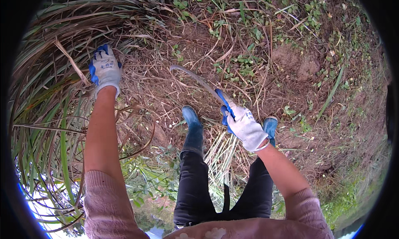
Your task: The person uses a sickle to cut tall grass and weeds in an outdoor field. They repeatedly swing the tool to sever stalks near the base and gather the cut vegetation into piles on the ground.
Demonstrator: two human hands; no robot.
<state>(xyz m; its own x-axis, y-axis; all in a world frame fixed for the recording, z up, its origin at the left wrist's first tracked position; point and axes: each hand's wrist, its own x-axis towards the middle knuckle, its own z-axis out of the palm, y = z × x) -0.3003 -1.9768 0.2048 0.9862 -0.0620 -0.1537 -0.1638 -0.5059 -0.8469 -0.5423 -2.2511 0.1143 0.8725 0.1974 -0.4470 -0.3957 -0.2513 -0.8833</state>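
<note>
My right hand (244, 122), in a white knit glove with blue coating, grips a sickle. The curved metal blade of the sickle (198, 79) reaches up and left over the ground, its tip pointing left. My left hand (106, 66), gloved the same way, is at the right edge of a big clump of long-bladed grass (59, 92). Its fingers look bent, and their undersides are hidden, so I cannot see whether they hold any blades. Just left of that hand, a dry broken stalk (72, 62) slants through the grass.
My blue rubber boots (193, 127) stand apart on soil strewn with dry stems. Cut grass (223, 151) lies between and behind my legs. Low green weeds (246, 64) grow ahead. Bare earth (294, 63) shows at the upper right.
</note>
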